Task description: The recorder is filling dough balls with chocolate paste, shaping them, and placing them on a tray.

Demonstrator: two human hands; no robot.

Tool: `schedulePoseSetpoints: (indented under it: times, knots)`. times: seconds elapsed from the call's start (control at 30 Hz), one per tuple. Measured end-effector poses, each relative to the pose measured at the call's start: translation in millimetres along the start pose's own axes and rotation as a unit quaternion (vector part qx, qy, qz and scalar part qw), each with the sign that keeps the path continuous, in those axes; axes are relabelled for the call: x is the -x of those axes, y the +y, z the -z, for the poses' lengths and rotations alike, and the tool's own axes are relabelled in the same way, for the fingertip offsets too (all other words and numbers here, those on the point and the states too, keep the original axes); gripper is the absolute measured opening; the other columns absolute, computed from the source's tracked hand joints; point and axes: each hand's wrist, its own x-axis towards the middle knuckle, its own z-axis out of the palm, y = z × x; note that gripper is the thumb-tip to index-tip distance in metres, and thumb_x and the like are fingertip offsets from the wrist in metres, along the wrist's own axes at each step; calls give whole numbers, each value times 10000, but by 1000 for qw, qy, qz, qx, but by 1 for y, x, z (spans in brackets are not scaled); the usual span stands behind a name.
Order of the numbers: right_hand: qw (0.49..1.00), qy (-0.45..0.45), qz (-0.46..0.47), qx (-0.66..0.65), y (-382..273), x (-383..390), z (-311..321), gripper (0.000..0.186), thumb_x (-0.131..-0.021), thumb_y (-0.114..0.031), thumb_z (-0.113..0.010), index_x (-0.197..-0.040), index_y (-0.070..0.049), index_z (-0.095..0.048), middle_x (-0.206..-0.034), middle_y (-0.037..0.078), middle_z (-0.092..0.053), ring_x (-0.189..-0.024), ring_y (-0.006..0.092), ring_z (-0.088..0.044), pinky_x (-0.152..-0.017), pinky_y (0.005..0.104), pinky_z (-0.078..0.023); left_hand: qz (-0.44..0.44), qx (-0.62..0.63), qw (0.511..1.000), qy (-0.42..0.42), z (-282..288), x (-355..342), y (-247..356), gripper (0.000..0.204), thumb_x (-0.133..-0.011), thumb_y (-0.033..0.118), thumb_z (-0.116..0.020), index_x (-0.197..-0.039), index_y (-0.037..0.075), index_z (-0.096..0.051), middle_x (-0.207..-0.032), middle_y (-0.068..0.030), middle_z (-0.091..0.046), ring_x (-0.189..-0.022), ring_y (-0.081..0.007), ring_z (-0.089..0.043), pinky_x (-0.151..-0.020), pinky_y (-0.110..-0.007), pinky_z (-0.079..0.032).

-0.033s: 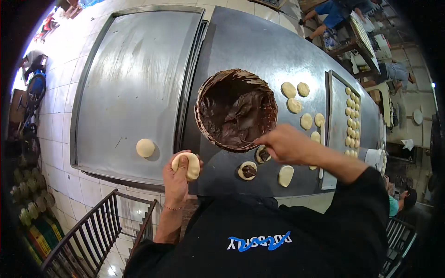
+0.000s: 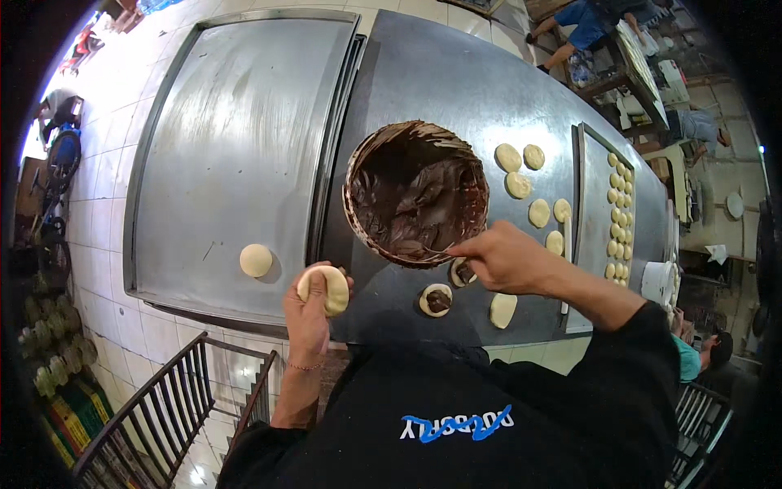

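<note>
My left hand (image 2: pixel 308 314) grips a pale, flattened dough piece (image 2: pixel 332 289) near the front of the metal table (image 2: pixel 415 65), thumb across its face. My right hand (image 2: pixel 509 261) is closed on a thin utensil (image 2: pixel 448 251) reaching into a large round bowl (image 2: pixel 356 212) of dark brown paste (image 2: pixel 415 191); the utensil's tip is in the paste. Just below the bowl lie two dough rounds topped with dark paste (image 2: pixel 437 301), one partly behind my right hand, and a plain oval dough piece (image 2: pixel 503 310). Several pale flattened rounds (image 2: pixel 518 185) lie right of the bowl.
A large metal tray (image 2: pixel 220 122) at left holds one dough ball (image 2: pixel 256 259). A right-hand tray (image 2: pixel 592 163) holds rows of small dough pieces. A dark railing (image 2: pixel 199 359) stands at lower left, a bicycle (image 2: pixel 61 163) at far left. Other people (image 2: pixel 588 37) are at upper and lower right.
My left hand and its dough have shifted slightly left. My right hand with the utensil has moved very slightly. The person at lower right has shifted a little.
</note>
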Motion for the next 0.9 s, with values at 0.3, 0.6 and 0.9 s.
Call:
schedulePoseSetpoints:
  times: [0.3,0.6,0.9]
  knots:
    - [886,196,0,-420,-9,55,-62,337,-882,49,-480,-1153,-38,-661,-787,44,-645,-697,74,-579,-630,243,-490,-10,243,966,-81,-54,8,30,750,-990,551,-249,-1324,-110,-363,-1340,-235,-454,-1256,-341,-454,-1077,-462,-349]
    - [866,495,58,45,53,129,-76,375,-799,89,-554,-1126,-51,-673,-902,138,-652,-772,240,-623,-617,331,-497,6,226,955,-191,-166,37,22,676,-1003,524,-188,-1306,-37,-414,-1272,-186,-510,-1195,-321,-497,-1031,-469,-398]
    - [651,674,-172,-303,163,272,-118,306,-930,18,-527,-1186,-88,-657,-849,-34,-608,-643,13,-385,-573,165,-310,226,-105,936,-249,-300,-63,-135,571,-1005,508,-295,-1026,22,-593,-930,-92,-644,-837,-203,-642,-730,-380,-552]
